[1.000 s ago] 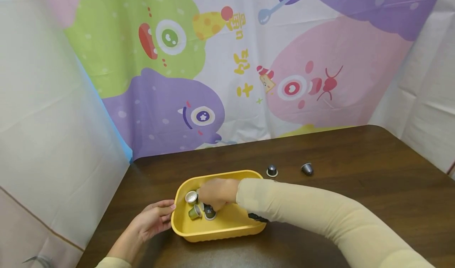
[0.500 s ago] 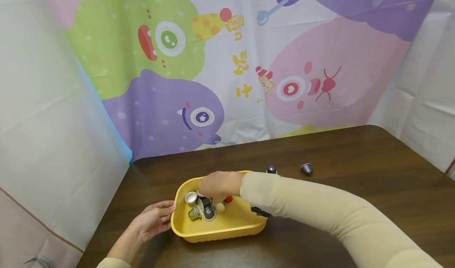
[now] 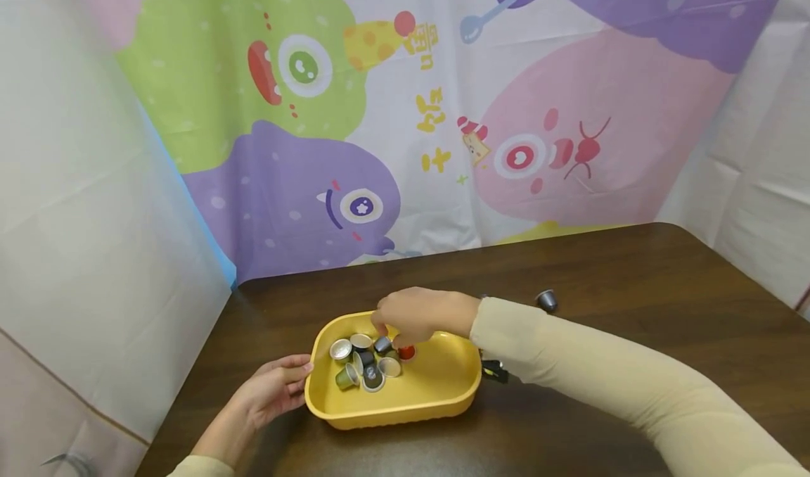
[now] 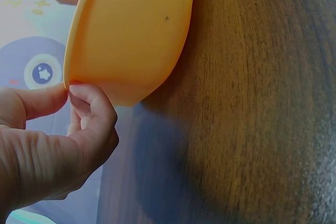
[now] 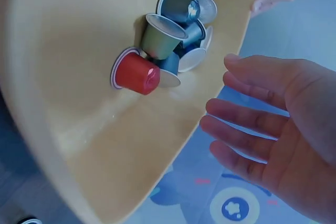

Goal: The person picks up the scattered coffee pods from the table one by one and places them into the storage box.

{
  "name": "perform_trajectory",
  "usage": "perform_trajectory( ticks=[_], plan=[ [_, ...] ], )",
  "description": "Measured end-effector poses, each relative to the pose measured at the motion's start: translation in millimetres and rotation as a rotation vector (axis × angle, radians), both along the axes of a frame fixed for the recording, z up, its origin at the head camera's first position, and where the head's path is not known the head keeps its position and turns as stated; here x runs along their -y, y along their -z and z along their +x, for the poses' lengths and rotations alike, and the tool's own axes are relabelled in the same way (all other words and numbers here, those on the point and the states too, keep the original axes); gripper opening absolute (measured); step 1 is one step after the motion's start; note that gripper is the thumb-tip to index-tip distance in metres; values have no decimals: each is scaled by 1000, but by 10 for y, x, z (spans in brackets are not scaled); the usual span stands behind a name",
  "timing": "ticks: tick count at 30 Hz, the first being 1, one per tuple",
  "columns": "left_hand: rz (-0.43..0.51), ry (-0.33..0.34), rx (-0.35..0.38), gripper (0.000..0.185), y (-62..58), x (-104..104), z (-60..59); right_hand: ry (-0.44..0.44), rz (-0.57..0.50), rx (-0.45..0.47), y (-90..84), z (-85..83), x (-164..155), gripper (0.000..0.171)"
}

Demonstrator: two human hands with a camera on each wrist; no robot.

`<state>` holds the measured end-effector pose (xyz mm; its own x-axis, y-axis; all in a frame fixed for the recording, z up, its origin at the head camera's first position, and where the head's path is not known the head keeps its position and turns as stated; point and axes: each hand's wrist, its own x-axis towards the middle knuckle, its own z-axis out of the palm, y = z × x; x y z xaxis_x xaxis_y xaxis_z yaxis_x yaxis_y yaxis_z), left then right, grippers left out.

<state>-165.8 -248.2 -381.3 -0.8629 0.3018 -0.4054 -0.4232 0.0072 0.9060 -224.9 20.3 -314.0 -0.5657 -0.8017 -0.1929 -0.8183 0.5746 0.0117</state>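
A yellow plastic tray point(image 3: 392, 416) stands on the table, with several coffee capsules heaped toward its left end. Among them are a red capsule point(image 5: 137, 73), a green capsule point(image 3: 347, 376) and dark ones, some with their pale lids facing up. My left hand point(image 3: 273, 390) pinches the tray's left rim between thumb and fingers, as the left wrist view shows closely. Above the tray's far side hovers my right hand point(image 3: 422, 316), fingers apart and loosely bent; the right wrist view shows nothing in them.
A dark grey capsule point(image 3: 547, 301) lies on its side on the brown table point(image 3: 633, 301), right of the tray. Another capsule behind the right sleeve point(image 3: 569, 343) is almost wholly hidden. A cartoon-printed curtain point(image 3: 443, 210) hangs along the table's back edge.
My right hand has risen out of the capsule heap and shifted right, leaving the capsules in sight. Its forearm now covers most of one table capsule. The left hand has stayed on the rim.
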Motion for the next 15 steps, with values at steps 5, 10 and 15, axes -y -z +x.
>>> perform_trajectory(
  ticks=[5, 10, 15],
  plan=[
    [-8, -5, 0, 49, 10, -2, 4, -24, -90, -32, -32, 40, -169, 21],
    [-12, -8, -5, 50, 0, -7, 9, -39, -178, -94, -15, 76, -353, 24],
    [-27, -6, -2, 50, -5, -18, 4, -64, -299, -250, 75, 82, -481, 27]
  ],
)
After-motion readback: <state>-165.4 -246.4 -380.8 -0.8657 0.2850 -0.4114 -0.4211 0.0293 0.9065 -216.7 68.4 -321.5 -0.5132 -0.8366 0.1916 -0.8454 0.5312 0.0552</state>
